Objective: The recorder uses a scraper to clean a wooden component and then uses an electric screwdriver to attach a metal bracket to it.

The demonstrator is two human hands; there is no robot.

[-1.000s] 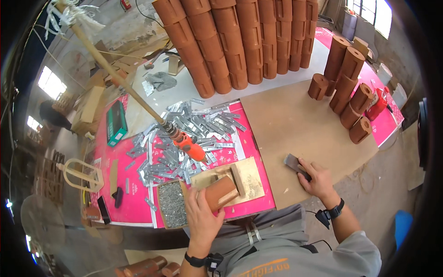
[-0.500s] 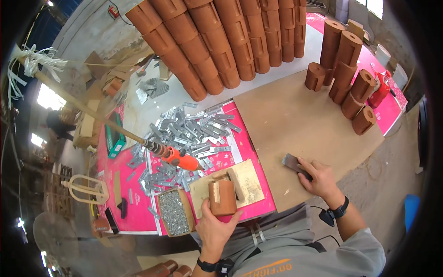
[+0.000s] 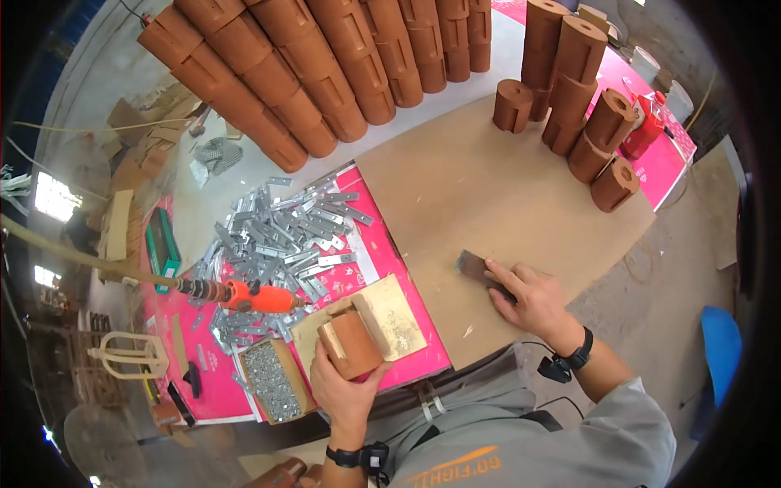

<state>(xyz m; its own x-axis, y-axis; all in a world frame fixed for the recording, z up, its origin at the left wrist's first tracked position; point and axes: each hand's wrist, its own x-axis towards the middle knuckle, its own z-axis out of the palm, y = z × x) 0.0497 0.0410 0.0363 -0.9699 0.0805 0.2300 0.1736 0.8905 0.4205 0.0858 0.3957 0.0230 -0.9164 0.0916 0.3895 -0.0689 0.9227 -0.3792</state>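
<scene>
My left hand [image 3: 343, 396] is wrapped around the lower side of a reddish-brown cylinder block [image 3: 355, 345]. A lengthwise slot shows on its upper left side. The block lies tilted against a pale wooden board [image 3: 400, 313] with an upright strip, at the table's near edge. My right hand [image 3: 533, 302] grips a flat dark-brown bar [image 3: 478, 269] with a greyish end, just over the brown sheet [image 3: 455, 203]; whether it is a scraper or a sanding block I cannot tell. An orange power screwdriver [image 3: 262, 298] hangs left of the board.
Loose metal strips [image 3: 281, 236] are heaped left of the sheet. A box of small screws [image 3: 272, 378] stands at the near edge. Stacked cylinders [image 3: 325, 89] line the back; several others [image 3: 569, 106] stand at the right beside a red bottle [image 3: 644, 128]. A green box [image 3: 161, 244] lies left.
The cylinder block has tipped to the left in my left hand, its slot turning into view. The whole view has shifted, with most things now farther left. My right hand still grips the bar.
</scene>
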